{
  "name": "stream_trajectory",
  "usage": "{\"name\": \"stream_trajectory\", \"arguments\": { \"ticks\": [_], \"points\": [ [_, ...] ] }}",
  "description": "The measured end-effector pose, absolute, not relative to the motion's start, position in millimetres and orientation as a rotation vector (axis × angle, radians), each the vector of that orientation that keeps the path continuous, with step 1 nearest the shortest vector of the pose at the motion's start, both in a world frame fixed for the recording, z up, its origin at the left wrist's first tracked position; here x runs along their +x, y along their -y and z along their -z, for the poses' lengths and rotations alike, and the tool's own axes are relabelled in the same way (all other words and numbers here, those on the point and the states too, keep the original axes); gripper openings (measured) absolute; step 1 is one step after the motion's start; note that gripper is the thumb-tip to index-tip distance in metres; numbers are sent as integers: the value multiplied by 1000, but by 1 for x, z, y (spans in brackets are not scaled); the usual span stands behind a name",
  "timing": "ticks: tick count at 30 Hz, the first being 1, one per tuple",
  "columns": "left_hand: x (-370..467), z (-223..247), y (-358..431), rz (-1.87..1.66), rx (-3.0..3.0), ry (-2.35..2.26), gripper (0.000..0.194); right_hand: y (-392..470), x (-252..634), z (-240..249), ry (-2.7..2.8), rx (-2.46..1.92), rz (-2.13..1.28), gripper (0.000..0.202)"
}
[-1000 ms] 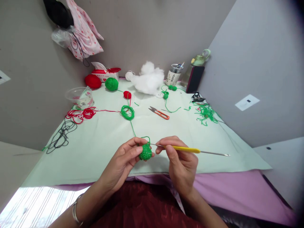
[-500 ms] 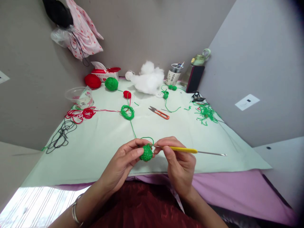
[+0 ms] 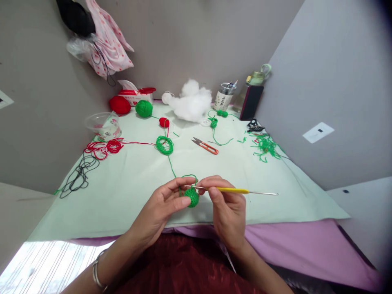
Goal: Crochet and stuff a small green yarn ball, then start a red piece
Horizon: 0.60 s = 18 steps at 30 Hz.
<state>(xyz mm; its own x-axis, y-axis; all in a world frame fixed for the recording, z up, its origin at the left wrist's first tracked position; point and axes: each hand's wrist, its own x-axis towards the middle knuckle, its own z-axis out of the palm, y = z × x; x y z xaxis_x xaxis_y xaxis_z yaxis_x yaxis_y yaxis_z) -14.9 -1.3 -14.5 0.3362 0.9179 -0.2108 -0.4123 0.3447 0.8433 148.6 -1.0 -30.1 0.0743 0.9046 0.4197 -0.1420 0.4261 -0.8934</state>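
Pinched in my left hand (image 3: pixel 163 204) is a small round green crochet piece (image 3: pixel 192 197), with the thumb across its front. My right hand (image 3: pixel 228 206) grips the yellow handle of a crochet hook (image 3: pixel 232 190). The hook's left metal end lies at the top edge of the piece, close to my left fingertips; its other metal end points right. Green working yarn (image 3: pixel 172 166) loops over my left fingers and runs back to a loose green coil (image 3: pixel 164 145) on the table. My right fingertips are close beside the piece, and whether they touch it I cannot tell.
Orange thread snips (image 3: pixel 205 145) lie mid-table. Behind are white stuffing (image 3: pixel 192 102), a green yarn ball (image 3: pixel 143 108) and a red yarn ball (image 3: pixel 120 105). Green scraps (image 3: pixel 266 146) and a phone (image 3: pixel 252 103) are right; a clear tub (image 3: pixel 105 125) and black cord (image 3: pixel 79 173) are left.
The hook has slid left, its tip now reaching past the top of the crochet piece. My right hand has shifted slightly left with it. The piece has turned and moved a little right.
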Motion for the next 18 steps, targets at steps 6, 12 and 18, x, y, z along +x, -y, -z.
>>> {"name": "stream_trajectory", "arguments": {
  "ticks": [6, 12, 18],
  "points": [
    [-13, 19, -5, -1021, 879, -849, 85, -1, 145, 31, 1317, -792, -1020, 15],
    [-13, 17, -16, -1133, 1273, -1033, 98, -8, 149, 31, 1324, -808, -1067, 14],
    [-17, 9, -22, -980, 1179, -920, 85, -16, 154, 26, 1313, -793, -1034, 14]
  ]
}}
